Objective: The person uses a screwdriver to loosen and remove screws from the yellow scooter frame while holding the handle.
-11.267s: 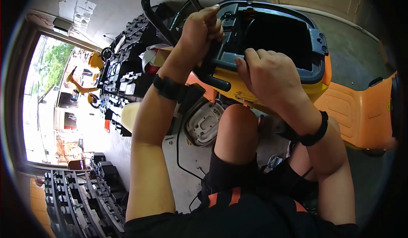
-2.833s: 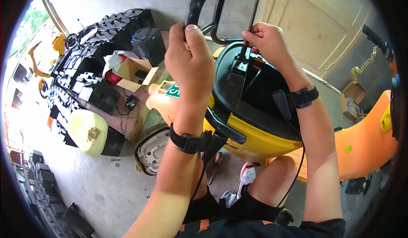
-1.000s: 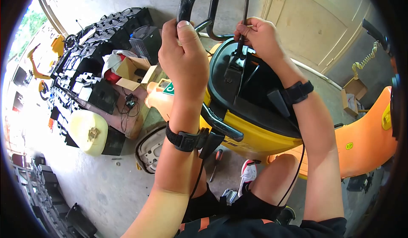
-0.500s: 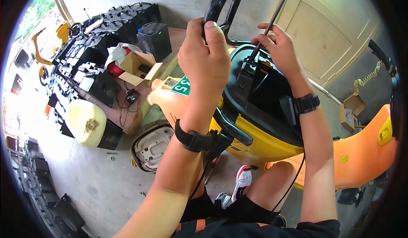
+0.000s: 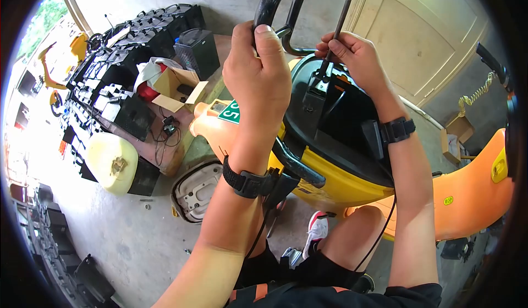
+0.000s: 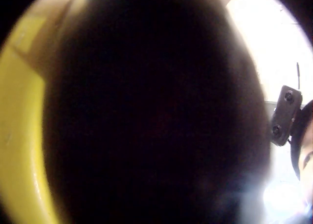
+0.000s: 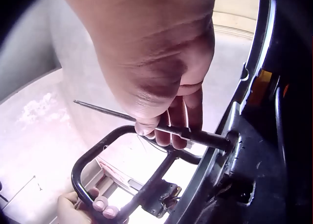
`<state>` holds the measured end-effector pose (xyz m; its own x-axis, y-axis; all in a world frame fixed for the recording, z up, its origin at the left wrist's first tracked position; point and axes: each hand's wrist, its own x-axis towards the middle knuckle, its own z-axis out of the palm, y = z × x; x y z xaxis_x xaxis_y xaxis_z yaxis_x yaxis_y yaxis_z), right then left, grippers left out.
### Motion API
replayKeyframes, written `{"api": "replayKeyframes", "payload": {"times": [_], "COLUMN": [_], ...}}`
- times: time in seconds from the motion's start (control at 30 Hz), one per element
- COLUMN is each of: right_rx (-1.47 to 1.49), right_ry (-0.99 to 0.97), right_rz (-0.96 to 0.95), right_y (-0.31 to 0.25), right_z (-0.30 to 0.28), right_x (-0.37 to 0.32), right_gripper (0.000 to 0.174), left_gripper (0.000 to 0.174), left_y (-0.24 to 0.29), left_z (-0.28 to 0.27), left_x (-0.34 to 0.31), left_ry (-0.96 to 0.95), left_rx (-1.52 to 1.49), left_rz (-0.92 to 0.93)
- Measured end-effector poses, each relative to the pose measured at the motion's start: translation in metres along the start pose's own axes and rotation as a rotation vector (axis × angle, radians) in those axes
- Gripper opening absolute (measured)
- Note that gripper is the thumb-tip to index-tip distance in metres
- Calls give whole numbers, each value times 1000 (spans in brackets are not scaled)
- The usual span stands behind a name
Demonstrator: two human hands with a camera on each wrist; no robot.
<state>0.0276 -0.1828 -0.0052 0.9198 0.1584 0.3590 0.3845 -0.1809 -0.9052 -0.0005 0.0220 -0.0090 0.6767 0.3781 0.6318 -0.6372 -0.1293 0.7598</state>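
My left hand point(image 5: 258, 82) grips a bent black tubular bar point(image 5: 300, 6), which rises beside a yellow machine body point(image 5: 330, 187). Between thumb and fingers, my right hand point(image 5: 360, 60) pinches a long thin metal rod point(image 5: 345, 14). In the right wrist view the rod point(image 7: 105, 110) slants past the thumb, and its thicker dark end point(image 7: 208, 138) meets a fitting at the black rim. Below lies the dark opening of the body, with a black edge point(image 5: 352, 155) around it. A large dark blur fills most of the left wrist view, beside a yellow surface point(image 6: 19, 131).
A black-coated grip point(image 5: 297, 168) juts from the body near my left wrist. An orange seat point(image 5: 467, 198) stands at right. Black batteries point(image 5: 129, 113), an open carton point(image 5: 173, 91) and a pale plastic jug point(image 5: 111, 162) sit at left. A screwdriver lies on the floor point(image 5: 148, 242).
Earliest, both hands were on the body's rim; since then the left has taken hold of the bar and the right the rod. Lately the view has swayed slightly and both holds persist.
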Motion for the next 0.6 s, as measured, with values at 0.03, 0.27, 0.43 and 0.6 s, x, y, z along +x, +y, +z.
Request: {"api": "replayKeyframes", "payload": {"times": [0.03, 0.27, 0.43, 0.6], "right_rx": [-1, 18, 72, -33], "right_ry": [1, 117, 285, 291], "right_rz": [-1, 79, 157, 136], "right_y": [-2, -3, -2, -3], "right_z": [0, 7, 16, 15], "right_x": [0, 5, 7, 6], "right_gripper": [25, 22, 22, 22], "left_gripper": [31, 31, 30, 28], "left_y": [1, -1, 0, 0], "left_z": [0, 0, -1, -1], "left_x": [0, 1, 1, 0], "left_ry": [-2, -6, -16, -15], "left_rx": [10, 6, -25, -63], "left_rz": [0, -4, -17, -26]}}
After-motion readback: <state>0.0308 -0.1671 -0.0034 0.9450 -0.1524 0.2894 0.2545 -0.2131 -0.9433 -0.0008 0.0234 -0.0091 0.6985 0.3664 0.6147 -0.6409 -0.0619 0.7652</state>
